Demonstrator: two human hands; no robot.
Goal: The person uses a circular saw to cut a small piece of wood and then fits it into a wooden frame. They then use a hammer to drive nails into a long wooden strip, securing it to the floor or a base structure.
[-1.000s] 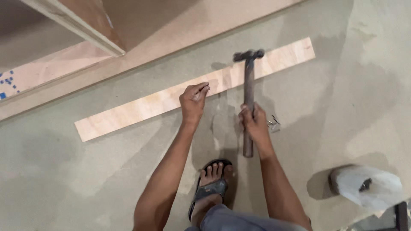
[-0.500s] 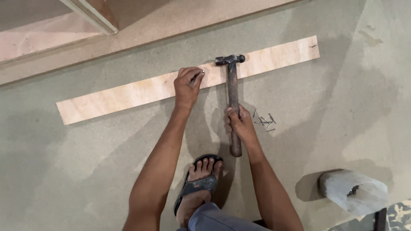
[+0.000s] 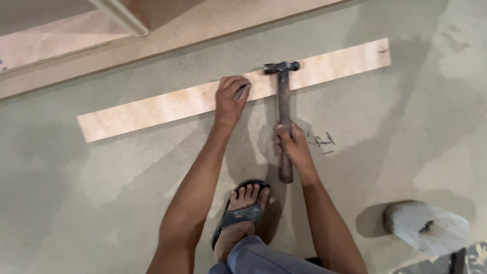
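Down below, your arms are cut off at the frame edge. Your left hand (image 3: 231, 99) pinches something tiny, too small to tell, on the long pale wood strip (image 3: 167, 104). Your right hand (image 3: 290, 144) grips the dark hammer (image 3: 283, 101), its head over the strip. Thin nails (image 3: 320, 141) lie beside it on the smooth grey floor (image 3: 76, 193).

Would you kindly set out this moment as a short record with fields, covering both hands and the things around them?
Setting: grey floor, seen from above
Left hand: rests on the plywood strip, fingers pinching what looks like a nail upright
Right hand: grips the handle of the hammer
Hammer head: over the strip, just right of the left hand
Loose nails: small heap on the floor beside the right hand
Foot: in a dark sandal, between the arms
Boards: larger ones lying beyond the strip
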